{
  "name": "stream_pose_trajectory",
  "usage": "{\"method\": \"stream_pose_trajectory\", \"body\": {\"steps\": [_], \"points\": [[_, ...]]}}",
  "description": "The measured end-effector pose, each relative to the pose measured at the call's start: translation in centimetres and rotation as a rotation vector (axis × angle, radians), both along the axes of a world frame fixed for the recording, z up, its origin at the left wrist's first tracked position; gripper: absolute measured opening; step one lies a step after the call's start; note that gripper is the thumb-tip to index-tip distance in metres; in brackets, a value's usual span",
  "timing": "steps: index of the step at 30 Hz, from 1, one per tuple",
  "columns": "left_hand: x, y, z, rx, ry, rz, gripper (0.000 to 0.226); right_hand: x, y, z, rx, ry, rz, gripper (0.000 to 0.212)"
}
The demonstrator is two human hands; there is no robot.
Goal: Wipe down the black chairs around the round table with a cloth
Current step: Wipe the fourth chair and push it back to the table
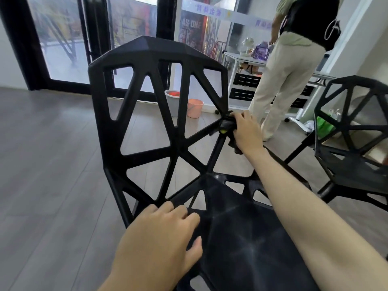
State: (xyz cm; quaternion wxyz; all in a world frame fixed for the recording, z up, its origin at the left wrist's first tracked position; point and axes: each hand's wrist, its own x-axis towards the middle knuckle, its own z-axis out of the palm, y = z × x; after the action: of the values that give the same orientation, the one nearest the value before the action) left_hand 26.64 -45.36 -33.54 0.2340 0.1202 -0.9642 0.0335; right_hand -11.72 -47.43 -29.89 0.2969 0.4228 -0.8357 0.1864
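A black chair (147,114) with a triangular lattice back stands right in front of me, its seat (241,238) under my arms. My right hand (246,129) grips a dark cloth (227,126) with a yellow-green spot and holds it against the right edge of the chair back. My left hand (165,234) grips the left edge of the seat, fingers curled over the rim. A second black chair (352,143) of the same kind stands to the right.
A person in light trousers (287,76) stands at a white table (243,59) at the back right. A grey bucket (173,101) and a pink bucket (195,108) sit by the glass doors (63,38). Grey wood floor (46,154) lies to the left.
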Motion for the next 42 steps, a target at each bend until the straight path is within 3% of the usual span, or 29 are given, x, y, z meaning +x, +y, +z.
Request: {"method": "stream_pose_trajectory", "body": {"steps": [3, 10, 19, 25, 28, 33, 37, 40, 42], "points": [[-0.3, -0.2, -0.1, -0.003, 0.004, 0.008, 0.032, -0.2, -0.6, 0.4, 0.010, -0.028, 0.003, 0.038], [-0.3, -0.2, -0.5, -0.036, -0.028, 0.031, 0.033, -0.3, 6.5, -3.1, 0.204, 0.073, 0.017, 0.050], [-0.3, -0.2, -0.5, -0.002, 0.013, 0.010, 0.032, 1.1, -1.0, -1.1, -0.123, -0.074, 0.057, 0.046], [-0.2, -0.1, -0.4, -0.002, 0.023, 0.007, 0.029, 3.3, 2.1, -6.2, 0.009, -0.058, 0.144, 0.045], [-0.2, 0.0, -0.3, 0.011, 0.010, 0.003, 0.029, 2.0, 0.5, -3.1, -0.047, -0.022, 0.067, 0.043], [-0.2, 0.0, -0.2, 0.030, 0.009, -0.012, 0.028, 0.6, -2.7, 0.2, -0.212, -0.132, -0.112, 0.032], [-0.3, 0.0, -0.1, 0.031, -0.001, -0.017, 0.028, 3.2, -0.2, -3.9, -0.124, -0.093, 0.049, 0.040], [0.0, 0.0, 0.0, 0.020, -0.023, -0.020, 0.028, 5.0, 2.3, -8.1, 0.066, -0.180, 0.199, 0.039], [0.0, 0.2, 0.2, 0.025, -0.034, -0.011, 0.028, 5.8, 3.3, -9.6, 0.217, -0.135, 0.283, 0.037]]}}
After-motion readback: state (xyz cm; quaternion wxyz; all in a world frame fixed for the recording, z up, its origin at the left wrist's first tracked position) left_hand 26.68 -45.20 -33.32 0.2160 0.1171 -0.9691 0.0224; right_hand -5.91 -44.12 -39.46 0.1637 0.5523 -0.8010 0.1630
